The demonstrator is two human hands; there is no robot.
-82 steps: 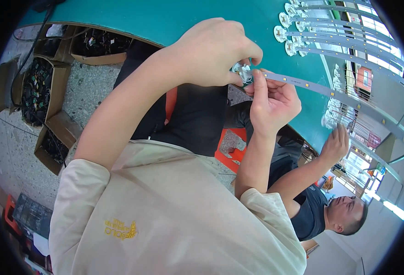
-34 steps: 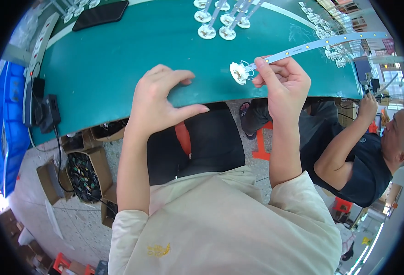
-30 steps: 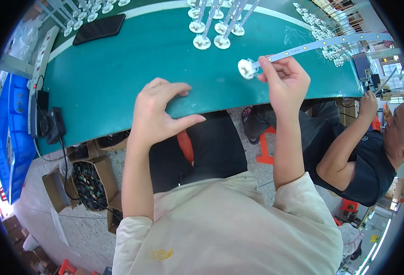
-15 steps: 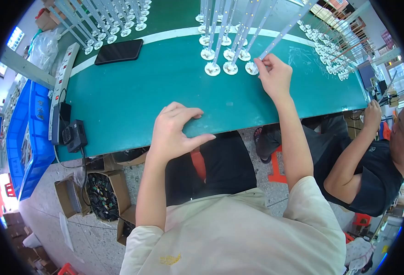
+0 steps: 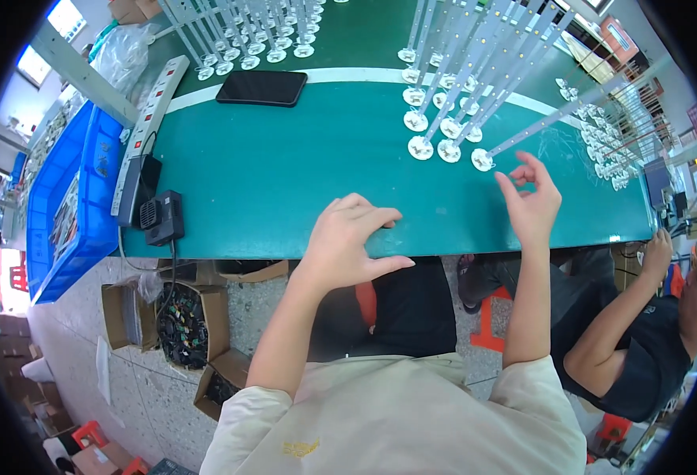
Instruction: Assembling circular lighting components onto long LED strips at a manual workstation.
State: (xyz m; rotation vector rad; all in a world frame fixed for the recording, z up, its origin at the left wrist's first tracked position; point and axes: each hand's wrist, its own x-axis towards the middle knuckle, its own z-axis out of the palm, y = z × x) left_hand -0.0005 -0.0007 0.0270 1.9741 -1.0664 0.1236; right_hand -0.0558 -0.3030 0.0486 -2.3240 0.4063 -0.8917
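The LED strip lamp (image 5: 482, 160) nearest the person has a round white base with small pale fittings on top, and a long, narrow, greyish strip dotted with small yellowish LEDs. It stands on the tabletop at the near right corner of a cluster of similar lamps (image 5: 449, 150), its strip leaning toward the upper right in this bowed view. The right hand (image 5: 535, 204) is just beside its base, thumb and index finger parted by a modest gap with nothing between them. The left hand (image 5: 356, 237) hovers near the front edge, its fingers curled and set wide from the thumb, also holding nothing.

The tabletop (image 5: 285, 166) is a smooth teal green, crossed toward the back by a pale curved stripe. A black smartphone (image 5: 261, 88) lies near that stripe, in front of more upright lamps (image 5: 251, 60). Along the left edge run a white power strip (image 5: 149, 111) and a black power adapter (image 5: 162, 218), with a blue plastic bin (image 5: 99, 222) beyond. Below, on the speckled floor (image 5: 261, 317), a cardboard box (image 5: 216, 321) holds tangled dark parts. At the right, a co-worker (image 5: 641, 356) in a dark shirt sits by the same tabletop.
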